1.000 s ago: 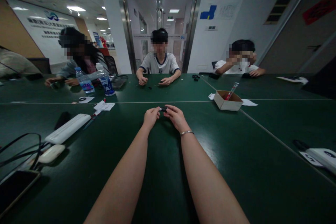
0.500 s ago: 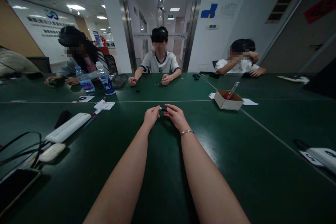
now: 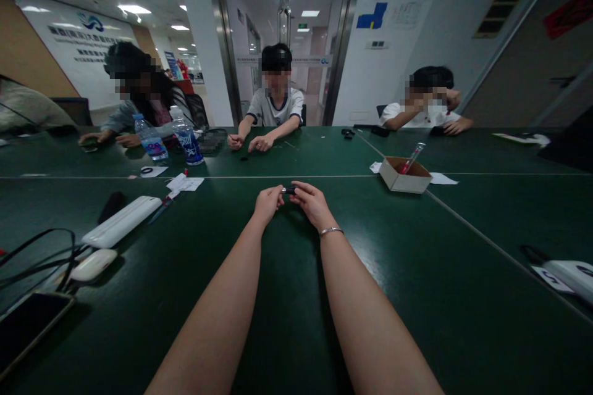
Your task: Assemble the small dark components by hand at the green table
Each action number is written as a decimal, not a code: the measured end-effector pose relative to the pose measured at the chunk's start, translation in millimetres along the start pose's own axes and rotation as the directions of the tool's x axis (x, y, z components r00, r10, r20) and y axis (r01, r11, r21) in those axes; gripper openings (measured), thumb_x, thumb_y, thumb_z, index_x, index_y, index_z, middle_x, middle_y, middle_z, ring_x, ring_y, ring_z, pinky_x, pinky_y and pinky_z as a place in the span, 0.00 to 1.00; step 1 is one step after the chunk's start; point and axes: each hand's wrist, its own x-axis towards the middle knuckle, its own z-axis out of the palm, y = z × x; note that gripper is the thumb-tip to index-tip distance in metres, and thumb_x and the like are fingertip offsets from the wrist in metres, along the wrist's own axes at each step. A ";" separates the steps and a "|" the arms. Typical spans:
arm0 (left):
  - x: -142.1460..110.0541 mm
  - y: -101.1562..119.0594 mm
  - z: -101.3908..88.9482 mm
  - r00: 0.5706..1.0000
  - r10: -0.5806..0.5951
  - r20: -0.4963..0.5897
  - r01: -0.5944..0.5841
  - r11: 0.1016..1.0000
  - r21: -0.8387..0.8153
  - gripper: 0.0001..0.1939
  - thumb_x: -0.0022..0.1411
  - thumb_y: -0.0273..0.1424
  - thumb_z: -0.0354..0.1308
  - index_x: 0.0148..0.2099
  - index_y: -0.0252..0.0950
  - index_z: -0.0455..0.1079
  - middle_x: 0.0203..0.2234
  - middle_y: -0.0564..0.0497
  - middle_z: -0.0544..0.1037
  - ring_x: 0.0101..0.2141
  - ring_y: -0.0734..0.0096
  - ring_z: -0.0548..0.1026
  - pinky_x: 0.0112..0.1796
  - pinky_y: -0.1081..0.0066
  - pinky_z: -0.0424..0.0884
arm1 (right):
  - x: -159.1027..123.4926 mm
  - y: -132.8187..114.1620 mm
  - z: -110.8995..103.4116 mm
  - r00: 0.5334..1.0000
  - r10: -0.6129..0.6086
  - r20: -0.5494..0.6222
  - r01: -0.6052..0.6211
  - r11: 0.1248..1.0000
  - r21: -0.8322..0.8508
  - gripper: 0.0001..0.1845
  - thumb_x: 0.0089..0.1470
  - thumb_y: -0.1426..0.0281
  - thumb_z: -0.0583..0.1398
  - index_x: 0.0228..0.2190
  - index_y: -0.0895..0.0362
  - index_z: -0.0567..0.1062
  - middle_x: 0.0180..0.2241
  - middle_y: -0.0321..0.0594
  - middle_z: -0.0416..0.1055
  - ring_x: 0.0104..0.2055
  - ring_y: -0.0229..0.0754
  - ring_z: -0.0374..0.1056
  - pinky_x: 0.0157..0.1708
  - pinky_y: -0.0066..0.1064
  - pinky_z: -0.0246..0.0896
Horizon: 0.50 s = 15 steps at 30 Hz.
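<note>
Between my two hands is a small, short black stick-like thing with a silvery end [image 3: 290, 190], held level just above the green table [image 3: 296, 271]. My left hand [image 3: 269, 205] pinches its silvery left end between thumb and fingertips. On the black right end, the fingers of my right hand [image 3: 311, 202] are closed, with a bracelet [image 3: 332, 231] at that wrist. Fingers cover both ends, so its exact kind cannot be made out.
A small open box [image 3: 406, 180] with a clear-and-red tube stands right. Left lie a white power bank [image 3: 123, 222], a white case [image 3: 95, 265], a phone [image 3: 34, 327], cables and papers [image 3: 185, 183]. Two bottles [image 3: 189, 142] stand farther back. Several people sit across the table.
My hands and the small black thing stay nearly still. Across the table, the person in the middle has leaned to the left and moved one hand toward the other.
</note>
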 end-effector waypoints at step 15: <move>-2.4 0.1 -0.6 1.000 0.002 -0.007 -0.002 1.000 0.002 0.17 0.55 0.45 0.53 0.29 0.34 0.67 0.22 0.50 0.71 0.21 0.75 0.66 0.19 0.79 0.59 | -1.3 -3.0 3.4 0.997 0.041 -0.065 -0.041 0.999 -0.003 0.10 0.46 0.73 0.69 0.34 0.58 0.78 0.28 0.39 0.76 0.26 0.36 0.71 0.28 0.25 0.71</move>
